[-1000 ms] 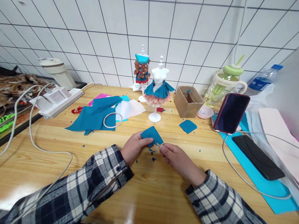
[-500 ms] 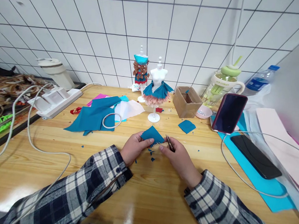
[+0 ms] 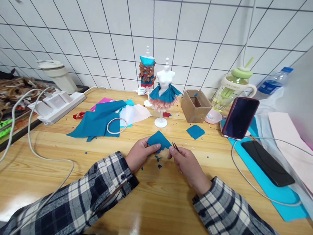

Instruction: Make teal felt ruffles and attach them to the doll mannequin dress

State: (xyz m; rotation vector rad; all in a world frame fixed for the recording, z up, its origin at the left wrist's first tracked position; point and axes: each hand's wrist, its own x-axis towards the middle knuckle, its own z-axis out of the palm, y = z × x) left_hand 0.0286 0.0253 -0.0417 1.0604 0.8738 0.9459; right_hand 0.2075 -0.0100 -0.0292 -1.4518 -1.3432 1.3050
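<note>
My left hand (image 3: 140,152) pinches a folded teal piece of paper (image 3: 157,140), thumb on top. The lower edge of this piece is cut into jagged points. In my right hand (image 3: 189,165) are small dark snips (image 3: 175,147), their tips pointing up and left just past the paper's right corner. The right fingertips are at that corner; whether they touch it I cannot tell. Small teal scraps (image 3: 160,166) lie on the table below. Behind stands a white mini dress form (image 3: 165,79) wearing a teal and pink ruffled skirt (image 3: 162,104).
Teal sheets (image 3: 101,122) with a white ring (image 3: 108,128) lie left, a teal square (image 3: 195,132) right. Behind are a second dressed form (image 3: 146,74), a cardboard box (image 3: 192,111) and a pink dish (image 3: 214,117). A propped phone (image 3: 240,118), cable and power strip (image 3: 61,111) flank the table.
My right hand has rolled inward, its fingers now closer to the paper's right corner, and less of the snips shows. My left hand and the paper stay nearly still.
</note>
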